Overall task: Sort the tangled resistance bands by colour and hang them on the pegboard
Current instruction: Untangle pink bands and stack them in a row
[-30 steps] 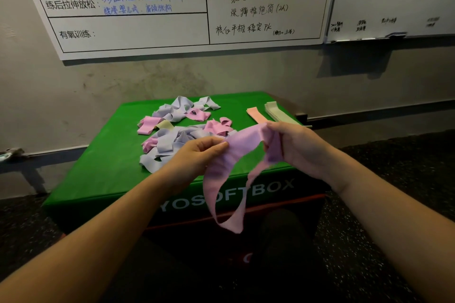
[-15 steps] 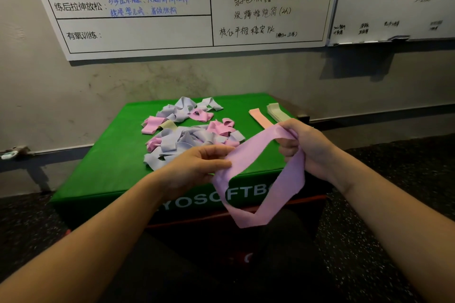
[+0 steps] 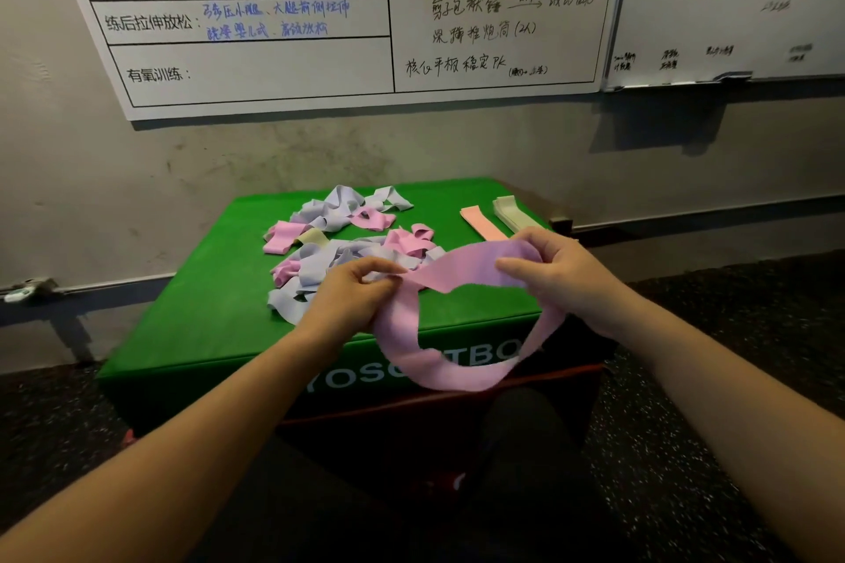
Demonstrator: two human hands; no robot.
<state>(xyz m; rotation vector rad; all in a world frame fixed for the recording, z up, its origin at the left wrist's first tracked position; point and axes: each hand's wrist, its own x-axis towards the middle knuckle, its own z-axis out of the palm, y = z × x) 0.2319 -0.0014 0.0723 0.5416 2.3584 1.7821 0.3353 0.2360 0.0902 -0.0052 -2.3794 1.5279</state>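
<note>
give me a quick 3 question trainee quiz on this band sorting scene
1. True or false: the pink band is held by both the left hand and the right hand.
2. Which colour lies flat beside the pale green stack on the green box? A) salmon B) black C) blue
3. Fill in: the tangled pile lies mostly ahead of the ____ hand.

Key: 1 true. 2 A, the salmon band. 3 left.

Held band (image 3: 457,373): pink. Tangled pile (image 3: 338,251): lilac and pink. Flat bands: peach (image 3: 482,222), pale green (image 3: 512,213). Surface (image 3: 219,302): green.
</note>
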